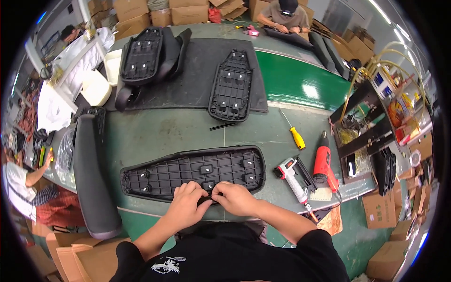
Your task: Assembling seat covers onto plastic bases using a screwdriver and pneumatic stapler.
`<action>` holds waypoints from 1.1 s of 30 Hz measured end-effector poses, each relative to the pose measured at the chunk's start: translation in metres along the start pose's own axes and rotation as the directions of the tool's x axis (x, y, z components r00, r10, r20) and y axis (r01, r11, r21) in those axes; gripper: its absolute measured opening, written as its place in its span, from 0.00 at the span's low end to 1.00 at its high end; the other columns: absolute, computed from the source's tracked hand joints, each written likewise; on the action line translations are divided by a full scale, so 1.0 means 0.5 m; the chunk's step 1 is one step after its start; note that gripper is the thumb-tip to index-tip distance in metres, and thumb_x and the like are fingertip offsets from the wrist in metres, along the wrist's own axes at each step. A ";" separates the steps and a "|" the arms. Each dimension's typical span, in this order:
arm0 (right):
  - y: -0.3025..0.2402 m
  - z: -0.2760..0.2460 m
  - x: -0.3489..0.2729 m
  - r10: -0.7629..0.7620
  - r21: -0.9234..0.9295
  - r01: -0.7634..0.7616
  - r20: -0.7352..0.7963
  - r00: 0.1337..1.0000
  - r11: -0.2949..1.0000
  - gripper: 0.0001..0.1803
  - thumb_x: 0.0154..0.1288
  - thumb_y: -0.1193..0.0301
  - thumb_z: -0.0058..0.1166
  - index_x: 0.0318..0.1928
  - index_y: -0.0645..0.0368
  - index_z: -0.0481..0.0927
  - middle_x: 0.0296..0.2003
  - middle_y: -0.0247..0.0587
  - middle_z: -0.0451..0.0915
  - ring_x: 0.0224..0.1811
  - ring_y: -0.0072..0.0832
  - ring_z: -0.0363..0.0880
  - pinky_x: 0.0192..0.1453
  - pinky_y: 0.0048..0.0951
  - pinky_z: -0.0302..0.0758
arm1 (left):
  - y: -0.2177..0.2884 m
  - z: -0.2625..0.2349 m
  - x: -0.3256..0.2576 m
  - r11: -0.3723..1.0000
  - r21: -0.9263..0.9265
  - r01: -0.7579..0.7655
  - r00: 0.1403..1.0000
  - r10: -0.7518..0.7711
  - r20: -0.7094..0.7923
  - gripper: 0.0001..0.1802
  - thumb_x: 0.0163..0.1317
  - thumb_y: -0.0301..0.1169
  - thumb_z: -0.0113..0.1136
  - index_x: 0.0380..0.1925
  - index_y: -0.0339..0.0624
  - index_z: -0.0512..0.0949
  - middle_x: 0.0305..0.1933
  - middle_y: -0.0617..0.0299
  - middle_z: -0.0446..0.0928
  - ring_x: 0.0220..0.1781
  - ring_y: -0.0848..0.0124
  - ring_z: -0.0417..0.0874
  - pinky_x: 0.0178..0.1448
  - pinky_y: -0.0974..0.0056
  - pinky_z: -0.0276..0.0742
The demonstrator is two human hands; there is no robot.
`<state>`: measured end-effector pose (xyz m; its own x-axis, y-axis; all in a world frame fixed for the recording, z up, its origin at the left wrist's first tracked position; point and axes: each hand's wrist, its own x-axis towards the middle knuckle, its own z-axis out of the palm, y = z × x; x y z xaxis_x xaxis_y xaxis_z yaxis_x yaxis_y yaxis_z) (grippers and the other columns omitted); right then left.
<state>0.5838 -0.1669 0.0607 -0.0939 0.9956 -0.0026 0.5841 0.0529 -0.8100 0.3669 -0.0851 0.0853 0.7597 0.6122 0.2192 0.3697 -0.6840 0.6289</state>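
A long black padded seat [185,167] lies upside down before me, its ribbed plastic base with white-tipped studs facing up. My left hand [188,204] rests at the seat's near edge, thumb and fingers closed together on the black cover [164,199]. Close beside it, my right hand [235,199] pinches the same edge, its fingertips almost meeting the left ones. Fingers hide the exact fold of cover between them. To the right lie a staple gun [295,182] with a light-coloured handle, a red heat gun [322,162] and a yellow-handled screwdriver [297,137].
Another upturned seat [231,89] lies beyond, partly on a black mat [195,61], with stacked seats [143,54] at far left. A long black seat [91,178] stands left. A black shelf rack [359,141] bounds the right. Co-workers [286,19] work across the table and at left.
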 end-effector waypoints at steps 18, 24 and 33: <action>-0.080 -0.079 -0.044 0.244 0.642 -0.485 0.431 0.869 0.593 0.11 0.86 0.62 0.56 0.47 0.57 0.80 0.35 0.20 0.75 0.38 0.10 0.69 0.40 0.21 0.72 | -0.009 -0.084 0.157 0.725 -0.335 0.602 0.489 -0.003 0.872 0.09 0.77 0.34 0.65 0.41 0.40 0.86 0.35 0.76 0.81 0.39 0.83 0.75 0.47 0.70 0.75; -0.096 -0.133 -0.030 0.319 0.478 -0.530 0.454 0.832 0.701 0.15 0.84 0.64 0.58 0.39 0.61 0.82 0.28 0.22 0.73 0.32 0.12 0.66 0.35 0.23 0.68 | -0.011 -0.058 0.179 0.593 -0.310 0.744 0.447 -0.096 0.889 0.09 0.79 0.32 0.64 0.43 0.37 0.85 0.35 0.76 0.81 0.40 0.84 0.76 0.47 0.73 0.73; -0.098 -0.085 -0.055 0.461 0.568 -0.515 0.251 0.851 0.642 0.08 0.79 0.72 0.64 0.41 0.66 0.87 0.29 0.29 0.78 0.32 0.16 0.70 0.36 0.26 0.71 | -0.014 -0.049 0.176 0.460 -0.270 0.846 0.356 -0.111 0.928 0.12 0.78 0.32 0.67 0.35 0.36 0.86 0.29 0.78 0.76 0.32 0.86 0.70 0.34 0.74 0.64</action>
<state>0.5917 -0.1937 0.1254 -0.0127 0.8523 -0.5230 -0.0343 -0.5231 -0.8516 0.4182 -0.0166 0.1186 0.7258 -0.0746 -0.6838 0.6685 0.3105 0.6757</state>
